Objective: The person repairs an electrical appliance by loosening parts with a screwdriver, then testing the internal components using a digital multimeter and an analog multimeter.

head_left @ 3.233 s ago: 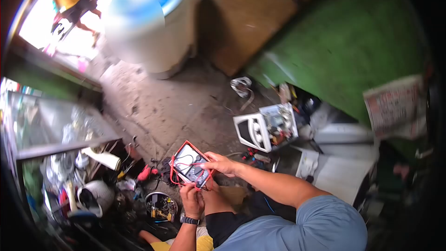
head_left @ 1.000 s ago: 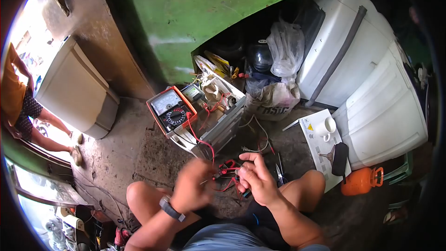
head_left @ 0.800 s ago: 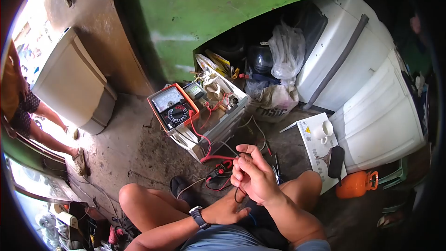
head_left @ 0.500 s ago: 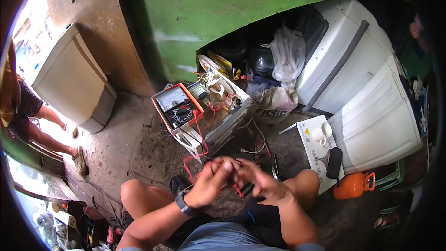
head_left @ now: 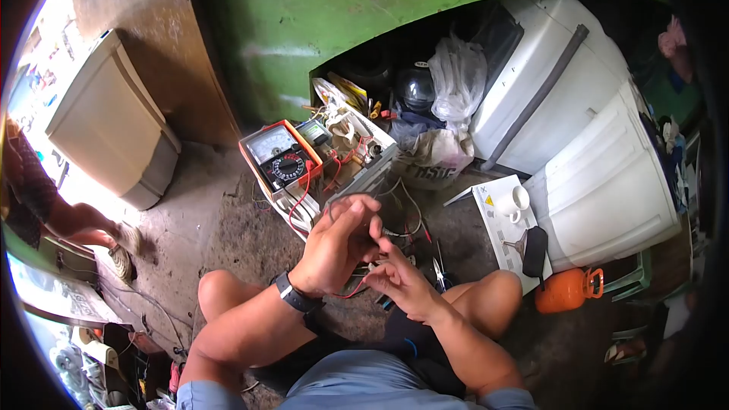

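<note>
My left hand (head_left: 334, 247), a dark watch (head_left: 292, 294) on its wrist, is raised with fingers curled round a thin dark cable that loops over its top. Close beside it, my right hand (head_left: 406, 285) pinches the end of a thin red wire (head_left: 351, 293). The fingertips of both hands nearly meet, and what lies between them is partly hidden. Beyond my hands, an orange-framed analog multimeter (head_left: 267, 144) rests at the edge of a grey bin of parts (head_left: 363, 182). A red test lead (head_left: 306, 201) runs down from it.
Pliers (head_left: 440, 276) lie on the floor by my right knee. To the right, a white panel (head_left: 493, 220) bears a white cup (head_left: 513, 201) and a dark brush-like tool (head_left: 534, 252), near an orange canister (head_left: 563, 291). Another person's legs (head_left: 87, 224) show at left.
Both hands have risen slightly and the left has turned more upright. The right hand's spread, blurred fingers have closed into a pinch. The red probe below the hands is no longer visible.
</note>
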### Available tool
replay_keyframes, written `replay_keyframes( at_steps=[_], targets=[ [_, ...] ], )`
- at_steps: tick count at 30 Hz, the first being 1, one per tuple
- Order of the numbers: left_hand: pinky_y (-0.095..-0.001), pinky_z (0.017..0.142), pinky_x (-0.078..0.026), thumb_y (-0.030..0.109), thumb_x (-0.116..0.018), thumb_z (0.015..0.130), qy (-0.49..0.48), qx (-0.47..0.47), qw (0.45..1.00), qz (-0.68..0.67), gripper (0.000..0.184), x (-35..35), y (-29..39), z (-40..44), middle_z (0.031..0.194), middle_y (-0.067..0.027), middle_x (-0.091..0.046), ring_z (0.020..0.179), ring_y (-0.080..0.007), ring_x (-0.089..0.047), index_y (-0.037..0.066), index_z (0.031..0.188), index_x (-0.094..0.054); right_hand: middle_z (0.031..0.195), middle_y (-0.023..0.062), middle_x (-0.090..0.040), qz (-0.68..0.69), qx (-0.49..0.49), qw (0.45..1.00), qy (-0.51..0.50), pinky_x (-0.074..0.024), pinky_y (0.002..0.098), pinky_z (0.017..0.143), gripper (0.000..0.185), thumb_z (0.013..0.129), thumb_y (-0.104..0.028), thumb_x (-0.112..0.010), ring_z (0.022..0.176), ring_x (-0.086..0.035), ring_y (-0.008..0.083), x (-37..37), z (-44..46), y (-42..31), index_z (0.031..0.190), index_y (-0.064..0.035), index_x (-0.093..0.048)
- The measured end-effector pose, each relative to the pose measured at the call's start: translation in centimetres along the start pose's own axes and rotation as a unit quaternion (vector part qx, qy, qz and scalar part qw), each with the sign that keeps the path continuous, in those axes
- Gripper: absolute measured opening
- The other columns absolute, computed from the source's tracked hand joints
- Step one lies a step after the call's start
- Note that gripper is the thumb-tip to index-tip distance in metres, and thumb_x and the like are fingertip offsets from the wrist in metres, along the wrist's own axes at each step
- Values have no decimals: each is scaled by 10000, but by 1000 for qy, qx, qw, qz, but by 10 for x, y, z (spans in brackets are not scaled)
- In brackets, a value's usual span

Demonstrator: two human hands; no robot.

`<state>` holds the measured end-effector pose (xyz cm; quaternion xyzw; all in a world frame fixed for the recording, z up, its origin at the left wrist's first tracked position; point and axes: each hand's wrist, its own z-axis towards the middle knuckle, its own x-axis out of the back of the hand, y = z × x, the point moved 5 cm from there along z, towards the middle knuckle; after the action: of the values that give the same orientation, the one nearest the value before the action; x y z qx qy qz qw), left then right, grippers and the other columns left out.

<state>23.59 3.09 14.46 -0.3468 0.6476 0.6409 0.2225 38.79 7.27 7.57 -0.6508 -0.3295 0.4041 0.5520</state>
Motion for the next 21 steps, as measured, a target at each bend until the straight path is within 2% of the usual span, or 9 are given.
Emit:
replay_keyframes(
  at_steps=[4,7,10,12,15,18,19,20,21],
  targets=[
    [-270,557,-440,304,-466,1142,-17,21,1000,-13,255,-19,19,20,883,-53,-654,798,-220,-732,86,1222,-572,1346,134,-484,-23,45,997,54,-551,280,782,684,986,-283,-809,921,-652,123,13,7,14,1434,-3,-375],
    [-258,543,-421,320,-438,1153,-10,29,999,15,288,-25,28,33,881,-51,-663,760,-201,-722,77,1232,-571,1267,152,-489,-305,144,913,229,-550,281,706,859,851,-441,-915,765,-624,139,34,7,-4,1376,16,-411],
    [-276,581,-438,317,-417,1157,-57,53,997,14,290,-29,30,40,914,-52,-655,796,-213,-723,86,1257,-561,1243,158,-502,-226,102,961,127,-550,282,711,879,858,-474,-898,760,-627,140,23,26,-9,1434,0,-433],
    [-294,621,-457,313,-396,1162,-89,68,994,3,291,-23,26,43,945,-51,-647,832,-225,-723,96,1277,-552,1152,137,-607,-292,25,954,68,-558,319,745,703,942,-449,-823,767,-647,157,24,37,13,1419,-26,-527],
    [-288,662,-497,347,-433,1152,-47,53,997,-36,319,0,16,48,981,-61,-665,857,-243,-738,96,1312,-550,898,51,-708,-227,-4,973,37,-538,366,785,278,1082,-274,-630,832,-675,157,15,53,26,1175,-16,-674],
    [-374,875,-575,458,-516,1116,-17,38,999,-25,473,33,-1,52,1286,-125,-665,1213,-289,-691,85,1405,-540,922,72,-711,-226,29,973,-42,-534,345,753,173,1071,-207,-626,829,-675,157,37,61,15,1119,-48,-672],
    [-406,990,-545,503,-534,1104,14,70,997,5,562,40,-6,46,1446,-129,-593,1398,-262,-562,75,1467,-502,918,64,-707,-264,-31,964,2,-538,341,737,129,1067,-171,-625,814,-673,165,62,56,15,1098,-53,-667],
    [-421,979,-549,527,-534,1103,-11,122,988,99,604,42,-11,41,1488,-122,-554,1416,-243,-531,78,1503,-475,914,57,-703,-302,-92,948,47,-542,338,720,87,1063,-135,-624,799,-670,174,90,50,14,1076,-58,-663],
    [-434,954,-558,624,-530,1072,-114,189,946,237,728,44,-26,39,1466,-91,-593,1359,-231,-576,91,1558,-437,927,65,-703,-327,-24,940,99,-548,333,713,56,1047,-84,-619,788,-670,185,113,52,-13,1067,-50,-658]
  ],
)
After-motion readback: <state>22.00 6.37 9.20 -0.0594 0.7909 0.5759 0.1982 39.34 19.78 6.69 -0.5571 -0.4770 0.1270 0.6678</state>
